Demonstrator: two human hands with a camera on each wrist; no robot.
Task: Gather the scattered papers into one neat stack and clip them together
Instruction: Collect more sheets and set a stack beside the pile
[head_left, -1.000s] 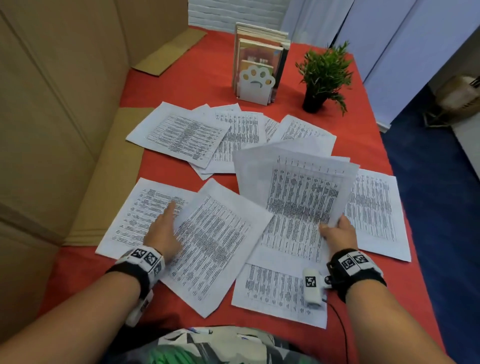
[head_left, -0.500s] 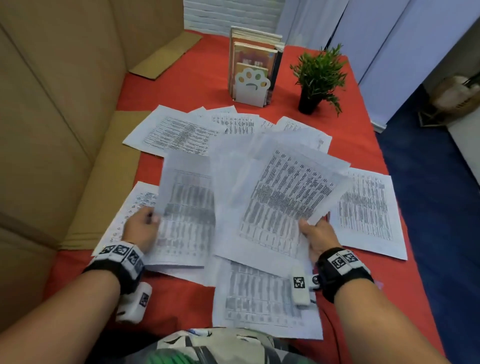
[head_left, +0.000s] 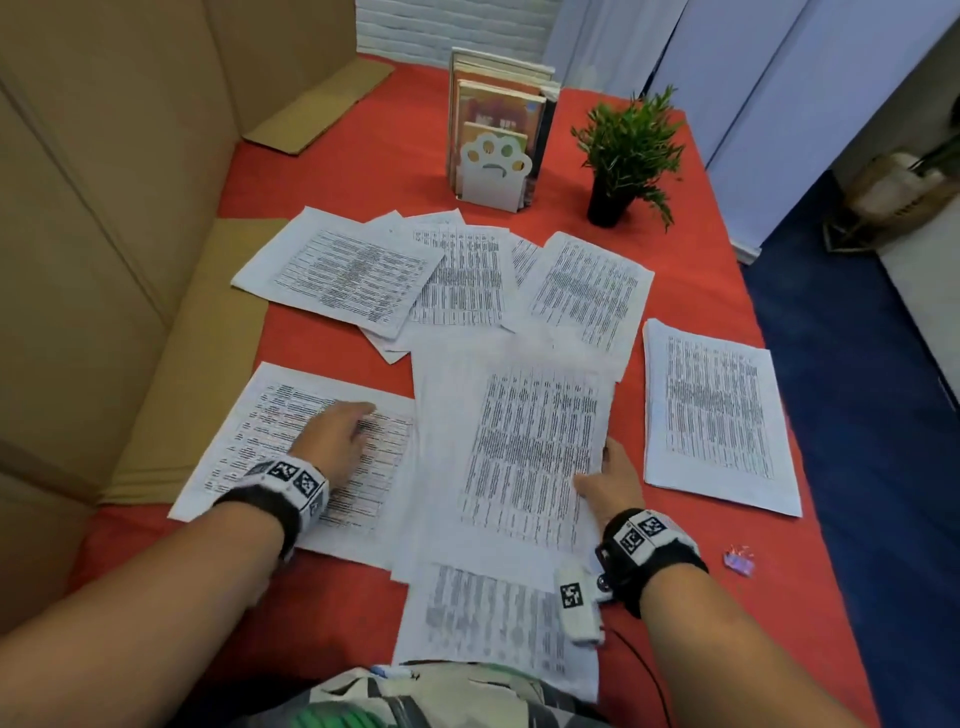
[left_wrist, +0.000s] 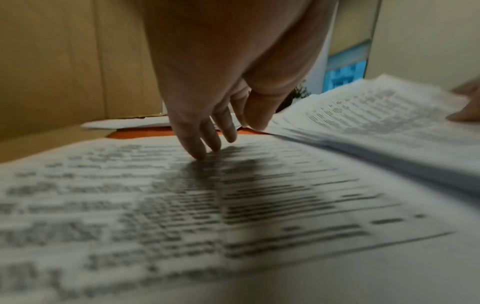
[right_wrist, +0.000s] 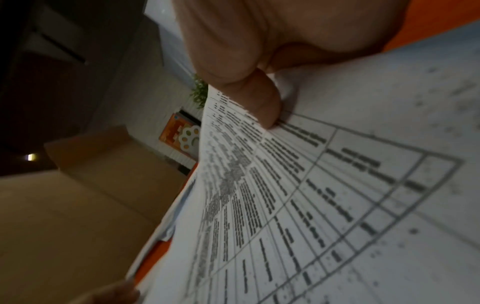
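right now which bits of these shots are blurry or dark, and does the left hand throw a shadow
Head view: sharp at the far sheets, smeared on the nearest sheet. Left wrist view: print blurred, and the left hand casts a dark shadow on the page under its fingertips. Right wrist view: dark upper left corner, text soft.

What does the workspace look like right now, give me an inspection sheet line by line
Surface: red tablecloth, partly covered by papers.
Job's things: gathered sheets at centre; loose sheet at left; right pile; overlapping far sheets; small clip-like item near the right edge, blurred.
Clutter: books in a paw bookend; potted plant.
Grippers: left hand flat, fingertips on the loose sheet; right hand pinches the gathered sheets.
Cables: thin black wire below the right wrist.
Surroundings: cardboard panels at left, blue floor at right.
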